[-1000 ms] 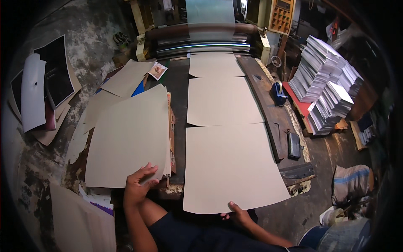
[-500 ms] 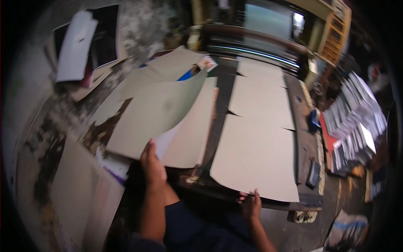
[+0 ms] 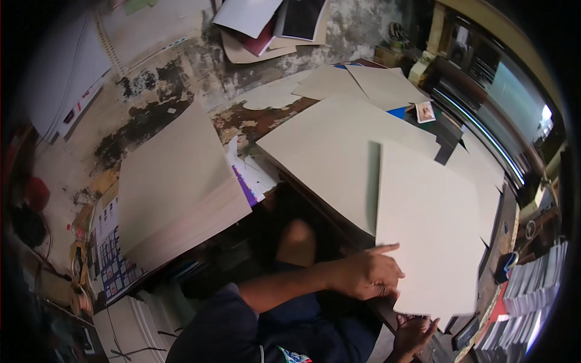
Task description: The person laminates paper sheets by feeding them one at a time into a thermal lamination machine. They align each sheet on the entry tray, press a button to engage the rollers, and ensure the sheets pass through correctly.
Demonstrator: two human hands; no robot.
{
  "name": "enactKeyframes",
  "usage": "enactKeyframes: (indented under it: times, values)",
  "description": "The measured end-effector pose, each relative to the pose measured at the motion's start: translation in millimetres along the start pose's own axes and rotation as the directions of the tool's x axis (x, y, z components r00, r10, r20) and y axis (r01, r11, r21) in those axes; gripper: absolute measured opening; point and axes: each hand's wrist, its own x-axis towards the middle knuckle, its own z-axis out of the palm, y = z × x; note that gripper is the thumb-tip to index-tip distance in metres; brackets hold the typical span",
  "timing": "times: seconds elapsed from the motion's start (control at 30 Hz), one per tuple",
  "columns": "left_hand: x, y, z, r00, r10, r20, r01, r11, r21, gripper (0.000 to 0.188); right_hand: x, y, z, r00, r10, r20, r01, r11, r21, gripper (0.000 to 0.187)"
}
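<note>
A large pale grey cardboard sheet (image 3: 426, 230) lies over similar sheets on the table at the right. At its near left corner is my left hand (image 3: 366, 272), closed on the edge, with the index finger stretched across the top face. My right hand (image 3: 413, 336) is closed at the near edge of this sheet, its fingertips partly hidden beneath it and the thumb pointing up. Left of it, a wide stack of grey cardboard (image 3: 330, 142) covers the table.
Another grey cardboard sheet (image 3: 178, 190) rests at the left over printed sheets (image 3: 112, 254). A roller machine (image 3: 481, 133) stands at the far right. Bundled papers (image 3: 526, 290) sit at the right rim. Tied boards (image 3: 130, 327) are at lower left. A small picture card (image 3: 425, 112) lies at the back.
My view has turned left. My left hand has come from the left stack across to the right, beside my right hand, and a cardboard sheet now lies over the row at the right.
</note>
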Motion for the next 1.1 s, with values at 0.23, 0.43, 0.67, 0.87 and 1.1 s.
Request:
enactKeyframes:
  times: [0.23,0.43,0.67,0.87,1.1]
  values:
    - [3.9,-22.2,-12.3,0.986,-0.025,-0.165,0.091,0.907,0.411,0.032,-11.6,6.2,-26.1,0.955,0.033,-0.294,-0.059,0.995,-0.078,0.025]
    - [3.1,-40.9,-27.4,0.97,-0.114,-0.214,0.232,0.7,0.676,0.034,-42.5,53.9,-31.9,0.809,0.12,-0.575,-0.273,0.943,-0.188,0.034]
    - [5.5,-46.5,-22.2,0.957,-0.055,-0.285,0.215,0.794,0.568,0.038,-78.8,69.8,-37.3,0.841,0.234,-0.488,-0.372,0.905,-0.206,0.038]
    - [0.0,-56.7,-15.1,0.881,-0.298,-0.368,0.412,0.864,0.288,0.025,-99.7,70.7,-3.9,0.857,0.204,-0.473,-0.339,0.915,-0.22,0.042]
    - [0.5,-60.6,-10.3,0.878,-0.281,-0.387,0.416,0.848,0.328,0.025,-107.2,83.6,-7.4,0.887,0.255,-0.386,-0.354,0.911,-0.212,0.045]
